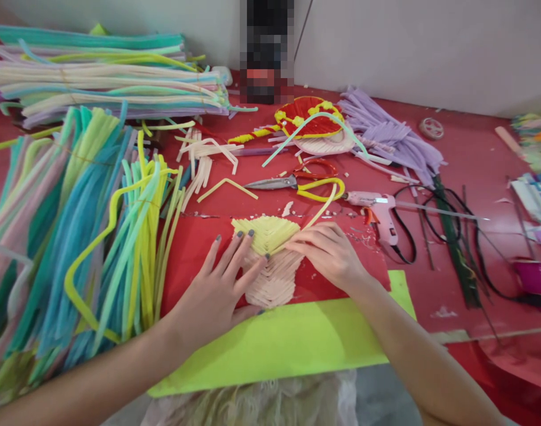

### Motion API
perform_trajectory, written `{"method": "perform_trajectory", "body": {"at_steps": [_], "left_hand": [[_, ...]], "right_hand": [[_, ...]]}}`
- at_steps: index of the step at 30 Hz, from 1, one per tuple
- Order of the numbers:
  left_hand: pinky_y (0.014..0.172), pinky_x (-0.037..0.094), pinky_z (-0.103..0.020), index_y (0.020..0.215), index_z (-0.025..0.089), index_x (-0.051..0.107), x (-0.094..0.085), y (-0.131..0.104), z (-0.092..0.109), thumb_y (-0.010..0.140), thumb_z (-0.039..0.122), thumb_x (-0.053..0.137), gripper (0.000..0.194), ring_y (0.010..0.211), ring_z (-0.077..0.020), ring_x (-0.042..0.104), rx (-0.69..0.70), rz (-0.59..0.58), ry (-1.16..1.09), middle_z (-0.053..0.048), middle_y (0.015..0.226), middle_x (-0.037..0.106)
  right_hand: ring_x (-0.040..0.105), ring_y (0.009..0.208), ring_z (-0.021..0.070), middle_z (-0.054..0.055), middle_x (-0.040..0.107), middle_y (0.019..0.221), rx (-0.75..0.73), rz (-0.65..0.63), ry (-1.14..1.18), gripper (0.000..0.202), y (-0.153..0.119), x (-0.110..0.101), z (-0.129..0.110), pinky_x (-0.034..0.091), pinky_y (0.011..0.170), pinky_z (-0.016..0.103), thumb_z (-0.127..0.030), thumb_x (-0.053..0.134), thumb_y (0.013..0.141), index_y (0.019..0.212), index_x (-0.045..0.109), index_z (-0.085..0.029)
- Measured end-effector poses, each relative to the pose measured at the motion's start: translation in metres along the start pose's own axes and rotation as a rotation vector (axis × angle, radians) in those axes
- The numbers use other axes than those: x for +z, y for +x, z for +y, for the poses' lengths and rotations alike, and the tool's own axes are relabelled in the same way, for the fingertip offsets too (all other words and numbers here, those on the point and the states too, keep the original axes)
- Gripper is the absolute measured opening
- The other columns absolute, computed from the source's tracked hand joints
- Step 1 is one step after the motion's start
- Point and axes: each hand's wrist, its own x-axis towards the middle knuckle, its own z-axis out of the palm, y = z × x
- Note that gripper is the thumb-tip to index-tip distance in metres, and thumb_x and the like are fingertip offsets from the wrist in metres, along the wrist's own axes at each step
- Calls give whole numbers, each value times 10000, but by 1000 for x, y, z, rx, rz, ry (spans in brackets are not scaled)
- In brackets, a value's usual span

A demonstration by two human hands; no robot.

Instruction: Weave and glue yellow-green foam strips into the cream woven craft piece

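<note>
A fan-shaped piece woven from pipe cleaners (270, 260), yellow at the top and pale pink below, lies on a red sheet (190, 260). My left hand (221, 284) presses flat on its left side with fingers spread. My right hand (328, 251) rests on its right edge, fingertips pinching a yellow pipe cleaner (317, 210) that runs up toward the scissors. A lime-green sheet (297, 343) lies under the red one, nearest me.
Large bundles of coloured pipe cleaners (75, 236) fill the left. Red-handled scissors (292, 177), a pink glue gun (381, 216) with black cord, a purple bundle (386, 136), a red-and-yellow woven piece (308, 121) and green wires (452, 236) lie on the red table.
</note>
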Motion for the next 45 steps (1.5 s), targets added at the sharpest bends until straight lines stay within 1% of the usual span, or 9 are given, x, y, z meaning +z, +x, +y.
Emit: {"method": "perform_trajectory", "body": {"at_steps": [6,15,18,23,27,31,34,40,45], "left_hand": [[1117,276,-606,1435,236,438,1,-1,0,860,662,458,715,1427,-392,280,-5,-15,-4,-209,1562,265],[1132,252,-599,1434,243,444,0,-1,0,866,658,450,703,1441,-381,253,-16,-28,-19,-187,1563,279],[1137,245,-597,1439,246,436,1,-2,0,863,657,459,708,1444,-381,244,-19,-27,-19,-167,1571,270],[1136,255,-588,1421,247,462,2,-2,0,857,646,486,691,1433,-373,280,-23,-22,-16,-167,1568,278],[1139,252,-587,1417,242,468,3,-2,0,846,659,494,707,1431,-372,286,-22,-12,-16,-175,1566,278],[1145,244,-582,1428,237,453,4,-3,-1,856,655,479,709,1435,-371,273,-15,-2,-12,-188,1571,255],[1143,243,-587,1432,234,446,5,-3,-1,871,640,465,692,1439,-376,261,-6,-5,-3,-192,1576,235],[1148,237,-583,1425,241,456,4,-2,0,854,650,486,703,1438,-368,266,-22,-1,-7,-194,1568,255],[1138,249,-585,1427,224,455,5,-3,0,853,651,488,716,1426,-381,290,-6,2,17,-200,1559,276]], "right_hand": [[593,990,167,40,696,1078,53,19,-10,260,-7,5,0,450,875,338,-139,532,937,1144,658,-232],[618,985,178,46,708,1035,86,119,-3,266,-3,9,-4,488,854,349,-112,525,928,1102,688,-232],[612,1033,188,72,693,1090,112,100,28,298,-6,10,-6,513,891,358,-97,510,925,1134,683,-220],[589,1118,210,119,645,1198,216,55,-11,357,-14,10,-19,520,957,407,-71,496,910,1188,668,-215],[470,1313,239,128,506,1415,273,-8,-32,421,-18,7,-29,458,1061,463,-109,511,914,1308,586,-239],[342,1418,256,104,409,1510,275,-66,-67,493,-21,7,-32,393,1119,502,-139,505,925,1401,486,-266],[303,1438,258,92,379,1530,279,-97,-93,495,-20,7,-33,370,1130,511,-163,507,931,1408,475,-290],[369,1393,260,117,481,1436,308,-58,-129,426,-18,7,-35,367,1128,506,-222,545,927,1347,550,-292],[369,1387,280,135,476,1414,320,-75,-123,427,-17,7,-34,372,1113,532,-308,542,935,1361,535,-292]]}}
